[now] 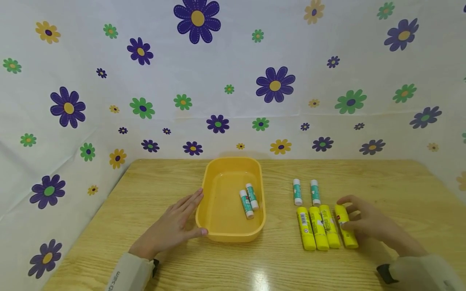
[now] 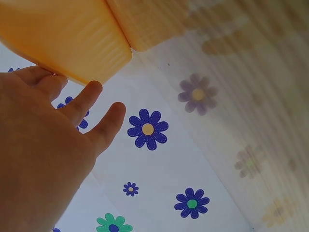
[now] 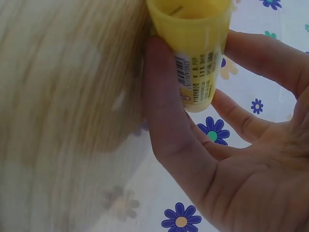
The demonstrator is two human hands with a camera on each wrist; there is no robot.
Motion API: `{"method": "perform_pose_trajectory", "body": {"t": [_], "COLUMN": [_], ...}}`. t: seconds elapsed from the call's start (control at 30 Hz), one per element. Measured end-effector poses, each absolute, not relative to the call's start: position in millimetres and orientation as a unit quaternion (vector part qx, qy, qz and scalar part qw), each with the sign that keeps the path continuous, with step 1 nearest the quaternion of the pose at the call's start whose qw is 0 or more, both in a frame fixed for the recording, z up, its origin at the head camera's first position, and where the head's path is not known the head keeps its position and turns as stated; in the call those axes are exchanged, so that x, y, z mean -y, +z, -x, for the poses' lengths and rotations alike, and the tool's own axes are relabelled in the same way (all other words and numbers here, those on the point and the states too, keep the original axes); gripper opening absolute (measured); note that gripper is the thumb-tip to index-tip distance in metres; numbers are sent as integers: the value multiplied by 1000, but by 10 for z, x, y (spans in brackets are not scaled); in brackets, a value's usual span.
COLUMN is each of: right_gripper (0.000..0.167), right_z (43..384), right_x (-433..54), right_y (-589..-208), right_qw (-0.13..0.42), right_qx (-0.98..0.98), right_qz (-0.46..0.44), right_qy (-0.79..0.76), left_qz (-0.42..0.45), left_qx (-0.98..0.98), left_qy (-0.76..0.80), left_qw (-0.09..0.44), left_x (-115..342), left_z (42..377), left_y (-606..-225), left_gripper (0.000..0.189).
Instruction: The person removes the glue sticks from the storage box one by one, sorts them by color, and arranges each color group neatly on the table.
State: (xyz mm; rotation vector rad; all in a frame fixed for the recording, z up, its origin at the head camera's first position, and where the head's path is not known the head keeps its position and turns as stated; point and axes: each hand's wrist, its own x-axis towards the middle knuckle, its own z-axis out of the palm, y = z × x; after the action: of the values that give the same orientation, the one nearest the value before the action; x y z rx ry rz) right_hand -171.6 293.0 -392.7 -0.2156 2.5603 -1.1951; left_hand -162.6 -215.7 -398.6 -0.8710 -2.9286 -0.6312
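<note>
My left hand rests against the left side of a yellow plastic tray. Its fingers are fairly straight along the wall, and the thumb touches the near left corner. Inside the tray, two small white-and-teal glue sticks lie side by side toward the right. My right hand holds the rightmost large yellow glue stick, thumb on one side and fingers on the other. In the right wrist view that yellow glue stick shows a barcode label between thumb and fingers. It appears to lie on the table still.
Three more yellow glue sticks lie in a row just left of the held one. Behind them are two small teal glue sticks, set apart. The wooden table meets a flower-printed white cloth at its back and sides.
</note>
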Motion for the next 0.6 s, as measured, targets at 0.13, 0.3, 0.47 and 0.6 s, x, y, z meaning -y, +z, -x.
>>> {"method": "perform_pose_trajectory", "body": {"t": [0.13, 0.3, 0.47, 0.6], "right_gripper": [56, 56, 55, 53], "right_z": [1716, 1721, 1738, 1780], "right_x": [-2901, -2904, -2950, -2964], "right_y": [-3916, -3906, -3825, -3701], "right_qw": [154, 149, 138, 123], "right_qx": [-896, -898, -899, -896], "right_qz": [87, 94, 79, 80], "right_qy": [-407, -402, -407, -419], "left_qz": [278, 278, 280, 278], "left_qx": [939, 939, 939, 939], "left_qy": [-205, -204, -201, -203], "left_qw": [9, 9, 10, 9], "left_x": [2157, 2157, 2159, 2165], "left_z": [1627, 1632, 1640, 1638], "left_y": [-3990, -3988, -3992, -4000], "left_gripper": [91, 92, 92, 92]}}
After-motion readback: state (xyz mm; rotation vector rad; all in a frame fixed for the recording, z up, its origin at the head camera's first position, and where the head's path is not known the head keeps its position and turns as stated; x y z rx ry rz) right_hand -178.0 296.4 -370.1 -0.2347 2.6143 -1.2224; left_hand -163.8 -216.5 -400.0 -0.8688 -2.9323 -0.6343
